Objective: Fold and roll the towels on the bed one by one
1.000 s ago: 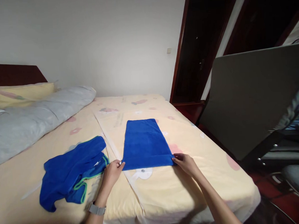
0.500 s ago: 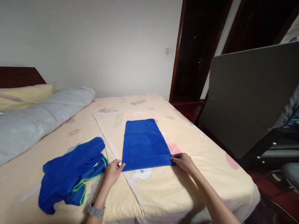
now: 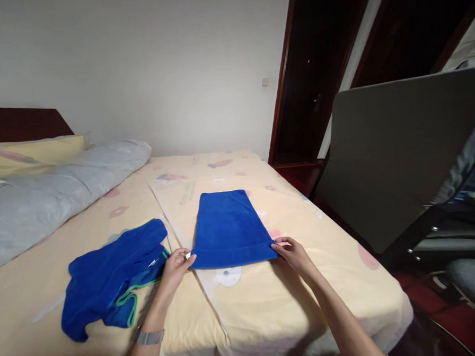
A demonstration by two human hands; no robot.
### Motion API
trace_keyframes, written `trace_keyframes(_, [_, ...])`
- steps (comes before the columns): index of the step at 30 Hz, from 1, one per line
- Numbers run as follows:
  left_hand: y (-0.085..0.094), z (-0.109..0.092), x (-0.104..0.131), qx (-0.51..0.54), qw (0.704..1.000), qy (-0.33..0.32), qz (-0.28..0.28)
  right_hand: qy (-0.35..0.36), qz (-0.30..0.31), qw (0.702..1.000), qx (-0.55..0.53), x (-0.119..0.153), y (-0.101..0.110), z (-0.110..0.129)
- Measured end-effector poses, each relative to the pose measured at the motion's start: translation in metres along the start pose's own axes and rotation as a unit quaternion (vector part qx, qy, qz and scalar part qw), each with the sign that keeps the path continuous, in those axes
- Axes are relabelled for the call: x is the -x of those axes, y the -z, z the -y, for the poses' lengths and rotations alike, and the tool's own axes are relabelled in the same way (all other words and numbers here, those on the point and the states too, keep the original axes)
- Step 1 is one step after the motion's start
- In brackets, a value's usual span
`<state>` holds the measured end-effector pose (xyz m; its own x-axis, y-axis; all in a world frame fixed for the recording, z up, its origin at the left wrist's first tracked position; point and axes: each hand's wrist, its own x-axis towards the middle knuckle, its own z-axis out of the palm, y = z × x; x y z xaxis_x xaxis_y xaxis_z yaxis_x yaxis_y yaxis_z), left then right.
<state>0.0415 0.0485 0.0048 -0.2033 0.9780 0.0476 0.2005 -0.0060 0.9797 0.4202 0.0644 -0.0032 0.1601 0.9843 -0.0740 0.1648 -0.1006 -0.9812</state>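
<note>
A blue towel (image 3: pixel 232 221) lies flat on the bed, its near edge turned over into a narrow strip. My left hand (image 3: pixel 178 263) pinches the near left corner of that strip, where a small white tag shows by the fingers. At the near right corner, my right hand (image 3: pixel 291 252) grips the fold between thumb and fingers. To the left of my left forearm rests a crumpled blue cloth with green edging (image 3: pixel 111 275), apart from the flat towel.
The bed (image 3: pixel 307 296) has a pale yellow printed sheet. A grey rolled quilt (image 3: pixel 74 181) and a yellow pillow (image 3: pixel 37 154) lie at the left. Beyond the bed's right edge stand a large dark grey panel (image 3: pixel 395 148) and a chair (image 3: pixel 474 280).
Both hands have shifted very slightly away from me and outward, with the towel's near edge lifted a little and pulled tauter. The crumpled cloth has stayed put.
</note>
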Motion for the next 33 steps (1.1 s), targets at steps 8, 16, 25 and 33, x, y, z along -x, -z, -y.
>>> trace_keyframes(8, [0.013, -0.01, 0.03, 0.007, 0.998, 0.017, 0.062, 0.035, 0.035, 0.998, 0.038, 0.03, 0.016, 0.001])
trace_keyframes(16, [0.019, 0.003, 0.043, -0.08, 0.986, 0.01, 0.147, 0.041, 0.077, 0.951, 0.295, 0.046, 0.018, 0.0])
trace_keyframes(25, [0.02, 0.002, 0.051, -0.304, 0.935, -0.167, 0.073, 0.208, -0.011, 0.86, 0.465, 0.051, 0.018, -0.002])
trace_keyframes(33, [-0.024, -0.009, 0.07, -0.441, 0.777, -0.414, 0.175, 0.456, 0.115, 0.779, 0.416, 0.074, -0.049, -0.004])
